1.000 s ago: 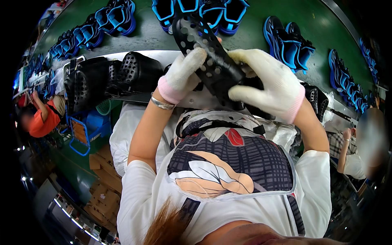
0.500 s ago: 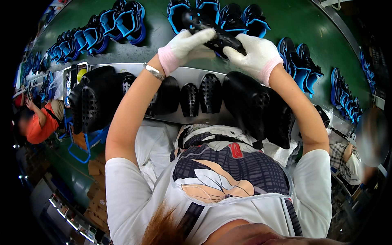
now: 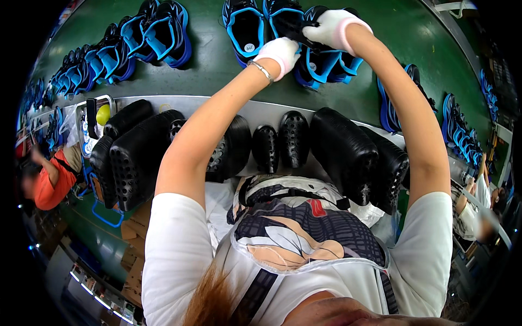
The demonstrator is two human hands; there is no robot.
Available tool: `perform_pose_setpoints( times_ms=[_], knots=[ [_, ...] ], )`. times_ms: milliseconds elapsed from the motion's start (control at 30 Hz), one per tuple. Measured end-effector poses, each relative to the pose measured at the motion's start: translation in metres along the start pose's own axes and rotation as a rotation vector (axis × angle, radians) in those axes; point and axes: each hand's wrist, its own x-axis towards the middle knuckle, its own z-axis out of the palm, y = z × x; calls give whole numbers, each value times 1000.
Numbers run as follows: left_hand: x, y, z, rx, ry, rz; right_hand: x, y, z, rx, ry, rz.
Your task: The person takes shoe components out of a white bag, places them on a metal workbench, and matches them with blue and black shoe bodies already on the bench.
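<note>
Both my hands wear white gloves with pink cuffs. At the far middle of the green table, my left hand (image 3: 280, 56) is closed at the heel end of a black and blue sports shoe (image 3: 285, 12), covering its heel. My right hand (image 3: 330, 29) is closed on a black plastic shoe insert (image 3: 297, 32), which reaches over the opening of that shoe; its far end is hard to make out. Left of my left hand stands another black and blue shoe (image 3: 244, 32), its opening toward me. More shoes (image 3: 318, 68) are partly covered by my right hand.
Stacks of nested black perforated inserts (image 3: 348, 152) lie along the metal ledge (image 3: 190, 103) before me, with two smaller inserts (image 3: 293, 138) between them. Rows of shoes (image 3: 109, 54) line the table (image 3: 206, 70). A tray (image 3: 112, 100) sits left. A person in orange (image 3: 57, 179) is at far left.
Both hands have moved farther away, the left also rightward, taking the black insert from above the ledge side to the shoe. The left hand has shifted to the shoe's heel.
</note>
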Motion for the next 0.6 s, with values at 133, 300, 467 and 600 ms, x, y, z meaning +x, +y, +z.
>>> perform_pose_setpoints(
  times_ms=[133, 300, 467, 600],
  knots=[
    [-18, -2, 5, 33, -141, 36, 18, -38, 18, -16, 34, -2],
    [-19, -12, 2, -181, -373, -166, 44, -58, 75, -75, -39, 107],
    [-4, -17, -13, -134, -710, -230, 90, -60, 100, 133, -152, 189],
    [-3, -18, -19, -95, -647, -170, 157, -30, 181, 124, 120, 193]
  ],
)
